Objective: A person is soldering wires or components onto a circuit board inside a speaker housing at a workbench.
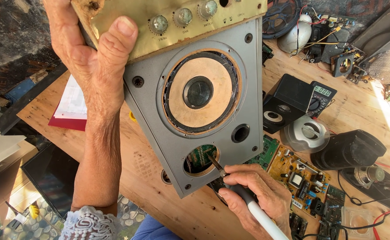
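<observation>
Speaker cabinet (195, 115) tilts in left grip (95, 58); right grip (252, 195) holds soldering iron (257, 213) at its lower hole.

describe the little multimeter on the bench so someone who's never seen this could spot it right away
Start at the big grey speaker cabinet that the left hand props up on the wooden bench. Just right of it sits a small black speaker box; the multimeter leans against its right side, the only thing with a lit digit display and round dial.

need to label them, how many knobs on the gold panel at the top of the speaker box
3 knobs show: left, middle, right, in a row on the gold panel. The left hand covers the panel's left end, so more may be hidden.
</observation>
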